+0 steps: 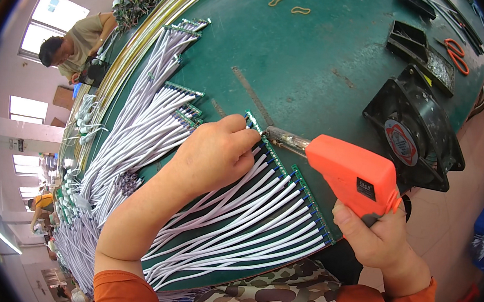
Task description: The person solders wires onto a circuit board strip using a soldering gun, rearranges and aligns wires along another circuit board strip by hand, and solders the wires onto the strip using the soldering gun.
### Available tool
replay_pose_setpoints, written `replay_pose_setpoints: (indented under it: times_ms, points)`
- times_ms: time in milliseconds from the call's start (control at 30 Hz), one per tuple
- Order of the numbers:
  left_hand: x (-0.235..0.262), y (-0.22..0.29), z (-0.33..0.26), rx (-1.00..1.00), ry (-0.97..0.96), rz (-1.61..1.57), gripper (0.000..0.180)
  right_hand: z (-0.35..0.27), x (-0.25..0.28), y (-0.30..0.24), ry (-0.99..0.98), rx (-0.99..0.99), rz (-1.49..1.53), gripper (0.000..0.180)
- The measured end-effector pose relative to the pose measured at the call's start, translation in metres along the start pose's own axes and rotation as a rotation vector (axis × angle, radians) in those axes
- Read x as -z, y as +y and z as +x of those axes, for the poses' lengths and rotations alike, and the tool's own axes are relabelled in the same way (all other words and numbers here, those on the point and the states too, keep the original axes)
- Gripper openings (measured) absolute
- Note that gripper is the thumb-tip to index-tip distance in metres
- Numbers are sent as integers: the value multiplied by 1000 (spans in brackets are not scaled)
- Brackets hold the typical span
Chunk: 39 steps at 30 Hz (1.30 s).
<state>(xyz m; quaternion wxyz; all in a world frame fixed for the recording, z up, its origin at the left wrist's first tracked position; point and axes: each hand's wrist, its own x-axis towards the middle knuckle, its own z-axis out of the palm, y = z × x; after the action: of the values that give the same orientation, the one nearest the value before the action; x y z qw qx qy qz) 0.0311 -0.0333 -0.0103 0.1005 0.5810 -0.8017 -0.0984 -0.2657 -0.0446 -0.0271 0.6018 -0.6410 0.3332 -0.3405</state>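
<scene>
My right hand (377, 234) grips the handle of an orange soldering gun (349, 161). Its metal tip (286, 141) points left and meets the upper end of a narrow green circuit board strip (277, 161). Right by that end, my left hand (219, 149) is closed in a pinch; whatever is between its fingertips is hidden. A row of white cables (259, 211) fans out from the strips toward the lower left, passing beside and under my left forearm. Just right of the first strip lies a second green strip (310, 198), with cable ends along its edge.
More bundled white cables (140, 118) with green strips cover the table's left side. A black fan (413, 132) stands at right, near black trays (410, 39) and orange-handled scissors (456, 55). Rubber bands (300, 10) lie on the green table (320, 65). Another person (83, 42) works across at left.
</scene>
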Motion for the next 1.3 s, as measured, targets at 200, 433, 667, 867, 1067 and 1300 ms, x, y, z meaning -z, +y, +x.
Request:
replay_pose_setpoints:
  times_ms: [200,433,667,867,1067,1300]
  points:
    - [0,1,1,5,4,19,23,2,5,1,-37,62,-76,41]
    - [0,1,1,-11,8,12,23,2,3,4,-19,73,-40,40]
    - [1,1,2,-11,1,19,23,3,4,4,-18,109,-87,42]
    - [1,3,2,-9,9,23,23,2,3,3,-15,90,-55,42]
    - [0,2,3,-8,10,18,22,2,4,6,-17,119,-81,43]
    - [1,2,3,-9,12,4,22,-2,7,2,17,10,22,44]
